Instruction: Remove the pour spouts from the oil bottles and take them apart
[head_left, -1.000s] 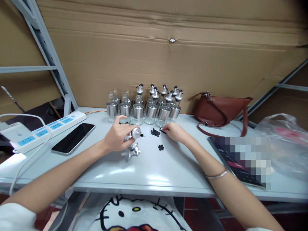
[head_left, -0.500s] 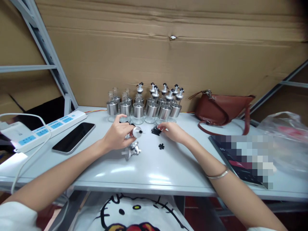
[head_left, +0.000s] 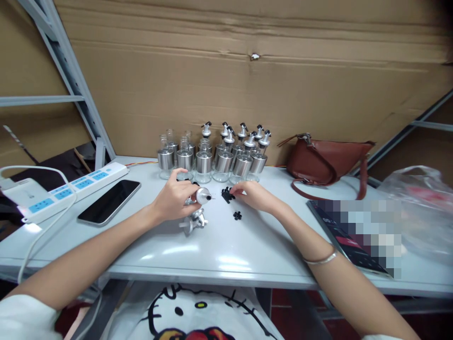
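Closed around a silver pourer spout [head_left: 202,195] with a dark tip, my left hand [head_left: 173,196] stays just above the table, left of centre. Beneath it lie loose silver spout parts [head_left: 194,223]. My right hand [head_left: 256,194] has its fingertips pressed together at a small pile of black plastic pieces [head_left: 227,194]; whether a piece is between them is hidden. A smaller cluster of black parts [head_left: 237,216] sits nearer to me. Behind both hands stand several glass bottles with steel bands [head_left: 204,164], some topped with pourers [head_left: 250,139].
A phone [head_left: 109,202] and a white power strip [head_left: 81,186] with a cable lie to the left. At the right are a brown handbag [head_left: 314,160], a dark flat item [head_left: 348,236] partly blurred out, and a clear plastic bag [head_left: 424,212]. Cardboard [head_left: 198,80] rises behind.
My right fingertips have shifted slightly left, and the black pieces in the pile lie differently. My left hand keeps its grip, with the spout turned a little.
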A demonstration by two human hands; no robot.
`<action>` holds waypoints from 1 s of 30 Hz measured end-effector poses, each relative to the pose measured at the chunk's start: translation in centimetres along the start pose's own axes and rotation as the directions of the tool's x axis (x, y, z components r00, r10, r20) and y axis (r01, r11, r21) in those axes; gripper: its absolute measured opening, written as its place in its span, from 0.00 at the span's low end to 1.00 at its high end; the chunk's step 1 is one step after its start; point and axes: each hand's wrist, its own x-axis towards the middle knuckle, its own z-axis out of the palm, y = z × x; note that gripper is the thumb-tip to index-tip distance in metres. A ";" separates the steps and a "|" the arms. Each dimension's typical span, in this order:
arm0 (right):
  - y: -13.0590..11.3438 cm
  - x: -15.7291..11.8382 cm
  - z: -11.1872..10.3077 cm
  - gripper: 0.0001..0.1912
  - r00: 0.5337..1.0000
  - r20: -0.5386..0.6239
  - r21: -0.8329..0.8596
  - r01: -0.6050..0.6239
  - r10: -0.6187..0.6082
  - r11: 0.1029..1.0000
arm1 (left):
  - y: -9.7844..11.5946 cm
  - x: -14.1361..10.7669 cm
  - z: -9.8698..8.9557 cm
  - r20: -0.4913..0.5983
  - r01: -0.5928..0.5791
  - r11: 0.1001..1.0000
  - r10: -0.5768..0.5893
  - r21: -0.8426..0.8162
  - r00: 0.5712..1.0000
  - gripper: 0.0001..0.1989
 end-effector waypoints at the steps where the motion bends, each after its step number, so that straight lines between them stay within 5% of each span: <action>1: 0.0 0.0 0.0 0.17 1.000 0.000 0.002 0.007 -0.007 1.000 | 0.0 0.0 0.0 0.003 0.004 1.000 -0.004 0.000 1.000 0.04; 13: -0.3 0.0 0.3 0.20 0.978 -0.033 -0.014 0.207 -0.207 0.978 | 0.0 0.0 -0.1 0.037 0.018 1.000 -0.018 -0.004 0.999 0.04; 22: 0.2 0.2 0.9 0.21 0.971 -0.013 -0.040 0.240 -0.240 0.970 | 0.1 0.0 -0.1 0.050 0.028 1.000 -0.028 -0.001 0.998 0.05; 30: -0.6 0.1 0.7 0.26 0.945 -0.155 -0.005 0.290 -0.287 0.957 | 0.5 0.4 -0.6 0.142 0.106 0.993 -0.099 -0.048 0.985 0.05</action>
